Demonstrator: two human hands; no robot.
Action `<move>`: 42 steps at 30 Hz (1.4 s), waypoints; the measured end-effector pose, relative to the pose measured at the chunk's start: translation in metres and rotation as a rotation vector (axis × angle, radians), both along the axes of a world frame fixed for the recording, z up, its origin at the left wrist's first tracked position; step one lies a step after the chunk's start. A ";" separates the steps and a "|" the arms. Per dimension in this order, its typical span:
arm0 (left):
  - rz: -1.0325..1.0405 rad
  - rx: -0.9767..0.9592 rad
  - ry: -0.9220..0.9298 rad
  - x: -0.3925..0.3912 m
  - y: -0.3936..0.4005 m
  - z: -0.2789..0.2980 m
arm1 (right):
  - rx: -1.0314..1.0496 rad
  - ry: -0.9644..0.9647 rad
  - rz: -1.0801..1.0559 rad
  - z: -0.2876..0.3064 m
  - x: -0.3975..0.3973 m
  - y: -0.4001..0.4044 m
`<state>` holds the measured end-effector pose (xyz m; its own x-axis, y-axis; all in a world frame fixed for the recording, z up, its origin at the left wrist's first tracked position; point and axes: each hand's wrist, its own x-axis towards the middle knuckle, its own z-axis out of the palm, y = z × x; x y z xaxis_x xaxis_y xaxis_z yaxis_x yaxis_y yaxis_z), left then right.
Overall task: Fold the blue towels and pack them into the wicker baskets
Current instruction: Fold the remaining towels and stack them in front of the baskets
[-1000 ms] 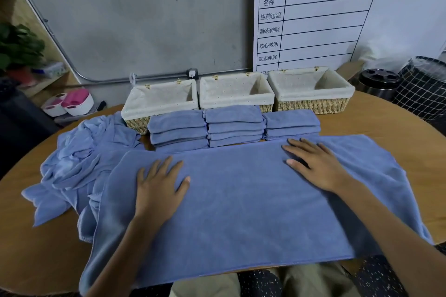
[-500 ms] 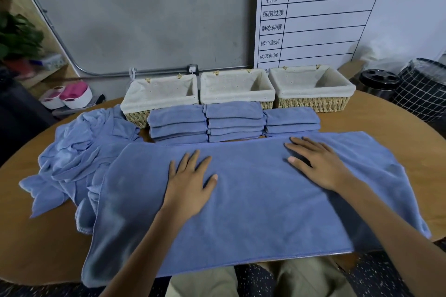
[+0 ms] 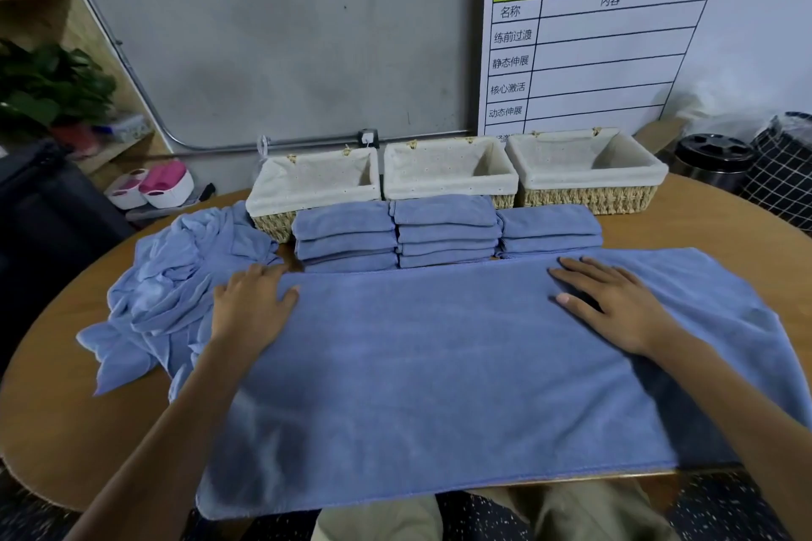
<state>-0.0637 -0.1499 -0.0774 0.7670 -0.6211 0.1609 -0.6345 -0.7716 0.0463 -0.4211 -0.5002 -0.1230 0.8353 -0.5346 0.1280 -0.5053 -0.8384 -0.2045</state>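
Three lined wicker baskets (image 3: 448, 176) in a row at surface (image 3: 57, 422) rear, holding nothing visible. Folded towel stacks (image 3: 444, 233) directly in front. Spread blue towel (image 3: 439, 365) flat under left hand (image 3: 250, 303) and right hand (image 3: 615, 303), fingers extended, gripping nothing.

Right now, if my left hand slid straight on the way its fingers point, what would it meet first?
Probably the leftmost stack of folded towels, just beyond the left hand pressing flat on the spread towel. It might graze the crumpled towel pile instead; depth is unclear.
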 end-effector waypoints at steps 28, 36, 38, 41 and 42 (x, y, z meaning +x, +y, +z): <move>-0.452 -0.246 -0.038 -0.056 -0.093 -0.031 | -0.247 -0.296 0.045 -0.007 0.067 -0.002; -0.357 -0.157 -0.002 -0.055 -0.110 -0.041 | -0.360 -0.214 0.136 -0.003 0.072 -0.003; -0.348 -0.178 0.021 -0.055 -0.109 -0.041 | -0.376 -0.200 0.140 -0.004 0.072 -0.001; -0.357 -0.291 0.056 -0.056 -0.105 -0.043 | -0.371 -0.191 0.124 -0.004 0.071 0.001; -0.368 -0.337 0.061 -0.054 -0.102 -0.044 | -0.366 -0.185 0.120 -0.003 0.071 0.002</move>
<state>-0.1181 -0.2522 -0.1211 0.5209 -0.7737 0.3605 -0.8502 -0.4327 0.2998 -0.3505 -0.4983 -0.1265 0.8341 -0.3268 0.4444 -0.3826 -0.9231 0.0394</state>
